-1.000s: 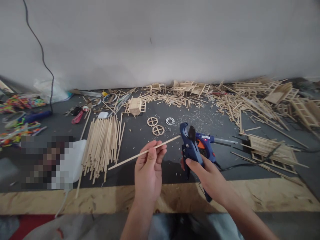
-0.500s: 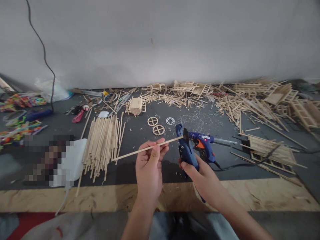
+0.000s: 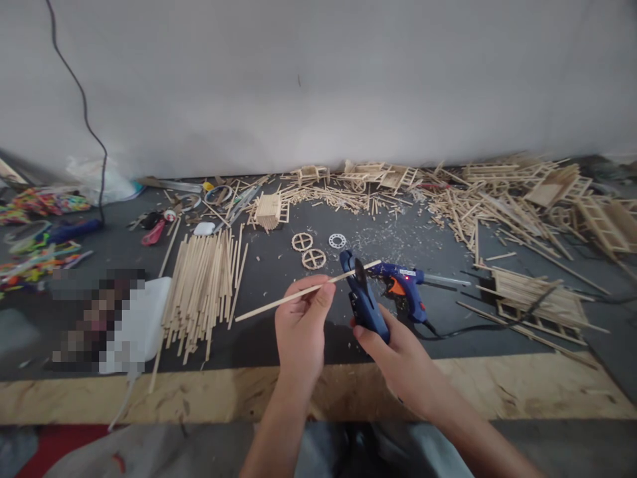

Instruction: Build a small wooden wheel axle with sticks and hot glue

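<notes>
The wooden stick (image 3: 263, 310) now reaches through the blue cutter (image 3: 368, 312), tip beyond the blade; half a second ago it ended there. Pinched in the left hand (image 3: 302, 328) above the bench (image 3: 279, 265), its long axis points between two and three o'clock. The right hand (image 3: 401, 355) grips the cutter, hiding its handles.

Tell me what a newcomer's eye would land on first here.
Probably the blue cutter in the right hand, near the centre, with the thin stick held by the left hand crossing its jaws. Next, perhaps the blue glue gun beyond it to the right, or the spread of wooden sticks at left.
</notes>
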`<state>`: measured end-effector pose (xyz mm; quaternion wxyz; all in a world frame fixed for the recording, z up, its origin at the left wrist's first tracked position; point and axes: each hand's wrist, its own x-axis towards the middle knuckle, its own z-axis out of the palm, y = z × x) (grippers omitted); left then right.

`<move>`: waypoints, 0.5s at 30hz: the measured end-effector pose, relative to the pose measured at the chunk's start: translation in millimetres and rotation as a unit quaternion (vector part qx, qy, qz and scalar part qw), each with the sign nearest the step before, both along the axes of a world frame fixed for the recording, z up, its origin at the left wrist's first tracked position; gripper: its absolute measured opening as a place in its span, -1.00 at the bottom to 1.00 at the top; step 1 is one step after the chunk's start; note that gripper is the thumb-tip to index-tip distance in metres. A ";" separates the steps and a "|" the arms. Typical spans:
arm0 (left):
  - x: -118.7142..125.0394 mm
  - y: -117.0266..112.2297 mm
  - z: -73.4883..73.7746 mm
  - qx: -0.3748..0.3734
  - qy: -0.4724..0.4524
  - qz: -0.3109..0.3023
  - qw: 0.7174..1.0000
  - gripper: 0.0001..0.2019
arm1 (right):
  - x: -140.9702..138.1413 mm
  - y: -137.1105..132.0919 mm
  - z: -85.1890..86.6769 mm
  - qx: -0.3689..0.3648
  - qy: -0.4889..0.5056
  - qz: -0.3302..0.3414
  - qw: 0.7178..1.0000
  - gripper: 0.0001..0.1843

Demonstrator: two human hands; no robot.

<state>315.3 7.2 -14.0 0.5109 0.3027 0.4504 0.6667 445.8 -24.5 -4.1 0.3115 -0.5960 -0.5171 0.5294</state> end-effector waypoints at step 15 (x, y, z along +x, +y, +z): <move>0.8 -2.7 5.5 0.032 -0.045 -0.011 0.998 -0.91 | -1.4 0.6 -1.7 -0.001 -0.017 0.016 1.000 -0.85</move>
